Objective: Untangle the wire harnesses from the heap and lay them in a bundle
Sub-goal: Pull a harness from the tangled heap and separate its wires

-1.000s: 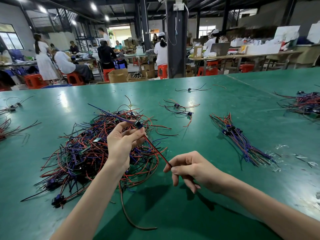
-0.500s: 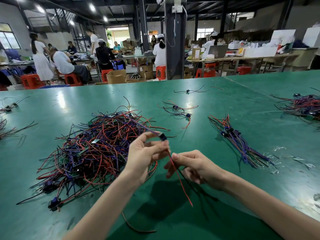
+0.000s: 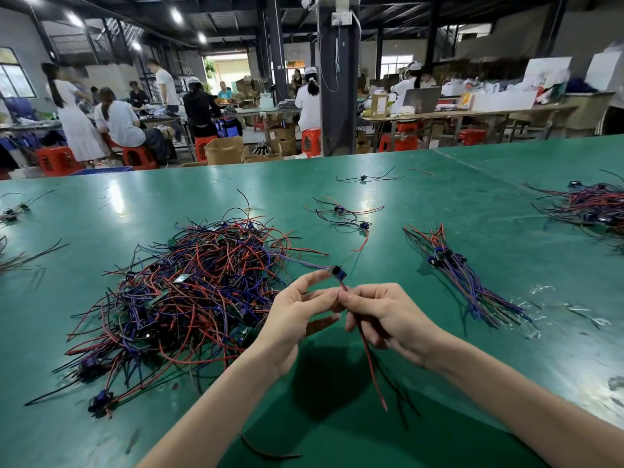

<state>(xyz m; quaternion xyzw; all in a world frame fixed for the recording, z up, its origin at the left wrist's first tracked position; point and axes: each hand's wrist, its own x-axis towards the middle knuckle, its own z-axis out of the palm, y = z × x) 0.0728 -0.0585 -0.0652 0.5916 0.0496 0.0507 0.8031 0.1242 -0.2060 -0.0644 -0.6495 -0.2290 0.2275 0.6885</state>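
A tangled heap of red, blue and black wire harnesses (image 3: 189,292) lies on the green table (image 3: 101,214), left of centre. My left hand (image 3: 297,312) pinches one harness (image 3: 338,273) just below its small black-and-blue connector, above the table to the right of the heap. A purple wire still runs from the connector back into the heap. My right hand (image 3: 385,315) grips the same harness's red and black wires, which hang down below it. A laid-out bundle of harnesses (image 3: 462,282) lies to the right.
Loose harnesses (image 3: 344,214) lie behind my hands, another (image 3: 368,178) further back. A second heap (image 3: 587,207) sits at the far right edge, stray wires (image 3: 13,211) at the left edge. Clear plastic scraps (image 3: 574,309) lie right of the bundle. People work at benches beyond the table.
My left hand has drawn the connector rightward out of the heap towards me. My right hand slid up the wires until both hands meet below the connector.
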